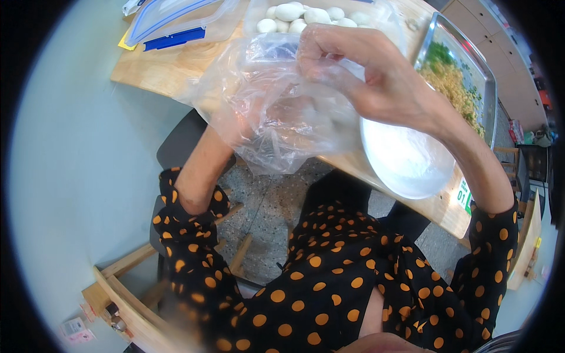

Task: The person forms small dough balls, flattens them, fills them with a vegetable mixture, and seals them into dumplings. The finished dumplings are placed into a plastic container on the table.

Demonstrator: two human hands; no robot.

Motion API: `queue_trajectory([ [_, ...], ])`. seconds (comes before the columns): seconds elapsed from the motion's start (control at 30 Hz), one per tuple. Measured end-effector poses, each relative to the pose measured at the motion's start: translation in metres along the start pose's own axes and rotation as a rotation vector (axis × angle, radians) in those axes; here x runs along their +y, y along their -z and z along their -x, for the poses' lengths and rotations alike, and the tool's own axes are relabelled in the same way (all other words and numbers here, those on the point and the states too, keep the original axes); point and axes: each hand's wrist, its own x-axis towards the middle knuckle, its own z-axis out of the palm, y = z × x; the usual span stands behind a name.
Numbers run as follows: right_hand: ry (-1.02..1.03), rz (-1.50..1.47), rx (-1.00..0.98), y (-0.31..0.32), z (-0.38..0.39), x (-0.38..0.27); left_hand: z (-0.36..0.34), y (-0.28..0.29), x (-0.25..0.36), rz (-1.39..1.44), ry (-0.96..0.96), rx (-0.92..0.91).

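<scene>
Clear plastic bag: hanging crumpled over the near edge of the table. Left hand: reaching inside or behind the film; you are hiding its fingers, state untellable. Right hand: you are pinching film, fingertips together. Handling: best spreading slack gently, not tugging. Obstacles: powder bowl sitting below your right wrist; metal tray lying right; box of white ovals standing beyond.

A kitchen-like room, home or commercial unclear: a pale wooden table bears a rectangular metal tray of chopped green and tan food and a round white bowl of white powder, near pale panelled cabinets and grey speckled flooring.
</scene>
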Motion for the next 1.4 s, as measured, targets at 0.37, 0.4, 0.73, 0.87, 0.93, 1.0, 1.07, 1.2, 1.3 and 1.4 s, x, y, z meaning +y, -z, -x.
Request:
queue_trajectory([
  [0.37, -0.062, -0.026, -0.011, -0.001, 0.008, -0.003, -0.023, 0.005, 0.024, -0.062, -0.077, 0.048],
  [0.4, -0.078, -0.029, -0.016, -0.001, 0.008, -0.002, -0.025, 0.009, 0.025, -0.048, -0.066, 0.046],
  [0.73, -0.108, 0.393, -0.356, -0.037, 0.003, -0.004, 0.006, 0.070, 0.019, 0.067, 0.277, -0.134],
  [0.87, -0.013, 0.460, -0.549, -0.064, -0.005, 0.010, 0.062, 0.097, 0.015, 0.188, 0.738, 0.069],
  [0.93, -0.064, 0.470, -0.676, -0.072, -0.004, 0.014, 0.087, 0.107, 0.013, 0.208, 0.829, 0.213],
  [1.0, -0.097, 0.459, -0.711, -0.079, -0.007, 0.015, 0.106, 0.111, 0.014, 0.410, 0.677, 0.326],
  [1.07, -0.129, 0.430, -0.664, -0.080, -0.007, 0.014, 0.116, 0.113, 0.021, 0.586, 0.611, 0.413],
  [1.2, -0.167, 0.295, -0.437, -0.071, -0.009, 0.015, 0.091, 0.103, 0.035, 0.838, 0.450, 0.353],
  [1.3, -0.128, -0.086, 0.338, -0.063, -0.014, 0.015, 0.050, 0.083, 0.041, 0.906, 0.340, 0.232],
  [1.4, -0.206, -0.550, 0.260, -0.050, -0.018, 0.015, 0.009, 0.062, 0.038, 0.977, 0.285, 0.114],
])
